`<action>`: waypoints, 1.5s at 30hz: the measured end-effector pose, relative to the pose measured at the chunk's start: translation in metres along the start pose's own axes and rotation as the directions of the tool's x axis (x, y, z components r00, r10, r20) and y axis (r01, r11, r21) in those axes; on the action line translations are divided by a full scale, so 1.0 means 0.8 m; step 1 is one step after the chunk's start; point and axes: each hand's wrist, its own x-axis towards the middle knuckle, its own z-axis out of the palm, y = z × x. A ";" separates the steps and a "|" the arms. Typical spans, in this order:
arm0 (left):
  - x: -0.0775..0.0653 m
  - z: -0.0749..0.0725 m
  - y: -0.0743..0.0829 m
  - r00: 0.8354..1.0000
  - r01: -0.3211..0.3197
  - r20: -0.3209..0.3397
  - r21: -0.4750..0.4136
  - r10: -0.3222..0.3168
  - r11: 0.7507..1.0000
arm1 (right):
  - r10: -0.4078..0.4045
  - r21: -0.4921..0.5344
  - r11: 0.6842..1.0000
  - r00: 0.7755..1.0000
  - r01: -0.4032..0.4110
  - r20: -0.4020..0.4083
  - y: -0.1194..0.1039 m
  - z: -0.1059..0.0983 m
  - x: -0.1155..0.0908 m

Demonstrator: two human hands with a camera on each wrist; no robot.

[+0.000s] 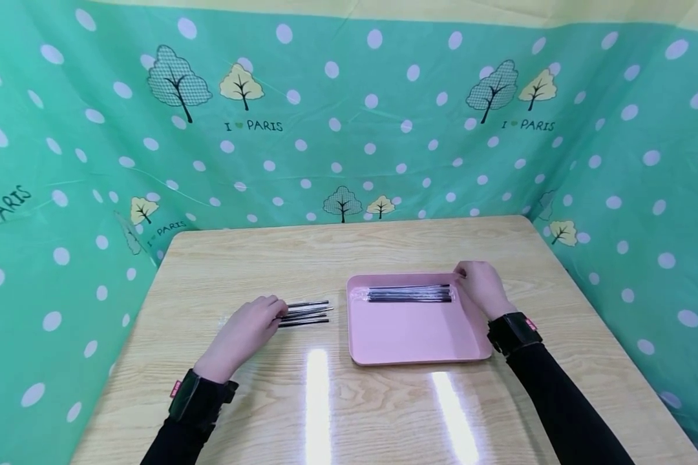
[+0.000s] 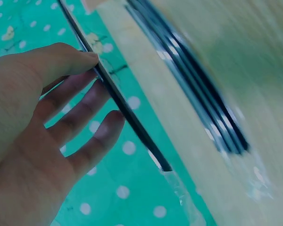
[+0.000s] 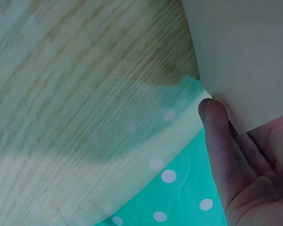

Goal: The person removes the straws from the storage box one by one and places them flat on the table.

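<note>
Between thumb and fingertips, my left hand pinches a slim dark stick that looks like a chopstick, with clear film trailing from its end. Several more dark sticks lie side by side in clear wrapping on the table, just beyond that hand. To their right stands a shallow pink tray. A row of black and silver sticks in clear film lies along its far side. At the tray's far right corner, my right hand grips the rim, fingers underneath in the right wrist view.
All this stands on a light wood-grain table with two bright light reflections near the front. A green dotted curtain printed with trees hangs around the back and sides.
</note>
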 end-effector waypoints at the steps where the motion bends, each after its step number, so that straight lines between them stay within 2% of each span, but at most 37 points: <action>1: -0.003 0.000 -0.003 1.000 0.009 0.007 -0.004 -0.009 1.000 | 0.002 -0.002 1.000 1.000 -0.002 -0.002 0.000 0.000 0.000; 7: -0.017 0.004 -0.016 0.997 0.069 0.044 0.009 -0.069 0.998 | 0.017 0.000 1.000 1.000 -0.017 0.001 -0.001 0.001 -0.004; 12: -0.021 0.009 -0.022 0.993 0.086 0.074 0.028 -0.087 0.996 | 0.026 0.000 1.000 1.000 -0.026 0.003 -0.001 0.003 -0.008; 19: -0.016 0.020 -0.019 0.999 0.027 0.035 0.002 -0.027 1.000 | -0.005 0.001 1.000 1.000 0.005 -0.022 0.000 0.003 -0.005; 26: -0.016 0.034 -0.020 1.000 -0.028 0.006 0.030 0.028 0.999 | -0.028 -0.018 0.999 0.999 0.028 -0.021 0.000 0.003 -0.002; 37: -0.015 0.040 -0.023 1.000 0.010 0.016 0.006 -0.010 1.000 | -0.007 -0.009 1.000 1.000 0.007 -0.016 -0.003 0.004 0.000; 45: -0.013 0.038 -0.024 1.000 -0.012 -0.022 0.001 0.012 1.000 | -0.016 -0.006 1.000 1.000 0.016 -0.019 -0.003 0.002 0.000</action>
